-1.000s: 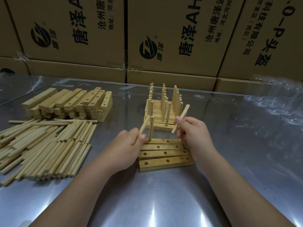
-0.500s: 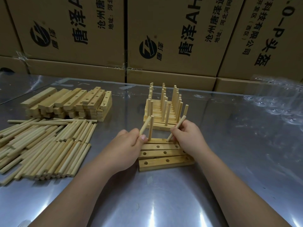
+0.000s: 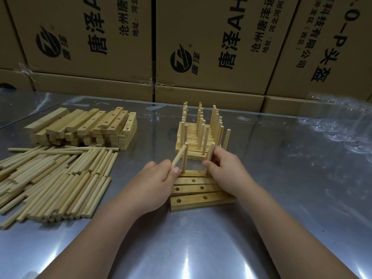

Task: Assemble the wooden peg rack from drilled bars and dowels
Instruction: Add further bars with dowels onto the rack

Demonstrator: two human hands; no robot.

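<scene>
Several drilled wooden bars (image 3: 201, 199) lie side by side in front of me on the metal table. One dowel (image 3: 185, 158) stands upright in the farthest bar's left hole. My left hand (image 3: 155, 184) is closed on a slanted dowel (image 3: 179, 156) just left of that standing one. My right hand (image 3: 225, 170) grips another dowel (image 3: 210, 156), held nearly upright over the farthest bar's middle; its lower end is hidden by my fingers. Behind stands a group of bars filled with upright dowels (image 3: 199, 133).
A heap of loose dowels (image 3: 52, 178) covers the table's left side, with a stack of drilled bars (image 3: 84, 127) behind it. Cardboard boxes (image 3: 211, 47) wall off the back. Crumpled clear plastic (image 3: 338, 125) lies at the far right.
My right hand has swung its dowel from a slant in the air down to near upright over the farthest bar. The left hand has stayed put.
</scene>
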